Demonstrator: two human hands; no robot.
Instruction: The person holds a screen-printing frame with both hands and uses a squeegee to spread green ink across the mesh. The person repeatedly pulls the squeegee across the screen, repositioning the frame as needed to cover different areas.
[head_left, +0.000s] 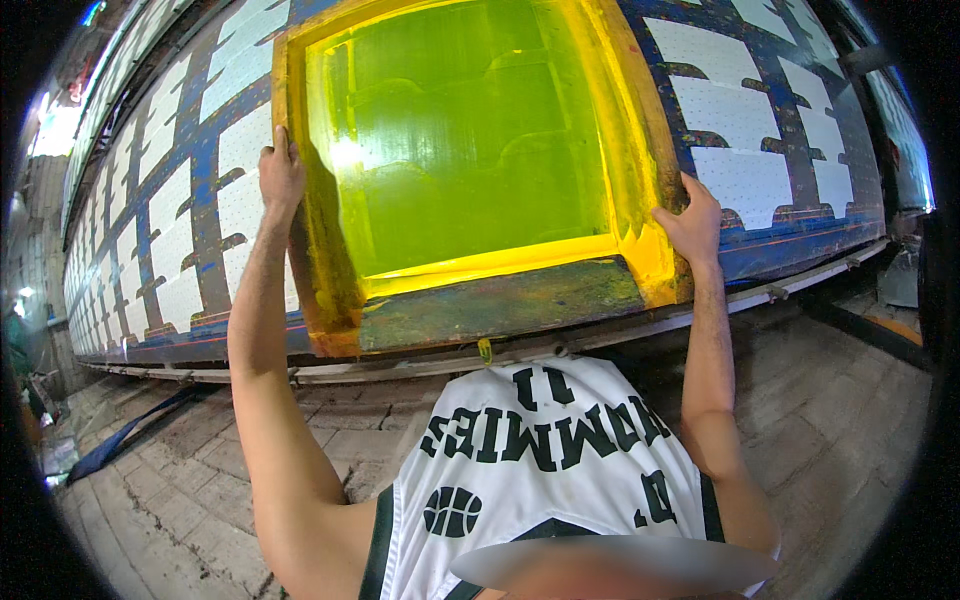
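The left hand (281,172) wraps its fingers around the left side of a big wooden frame (300,210); the right hand (692,222) grips the right side; inside the frame is a yellow-green screen (465,130); it lies flat on a long blue table (200,200) with white cloth pieces (740,110); below is a brick floor (180,480).

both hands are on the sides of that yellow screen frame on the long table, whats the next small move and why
Probably lift the frame slightly and shift it sideways to the next white panel. The left hand grips its left edge and the right hand its right edge, so both sides are held evenly. Rows of white panels lie along the blue table on either side, and the frame covers just one spot.
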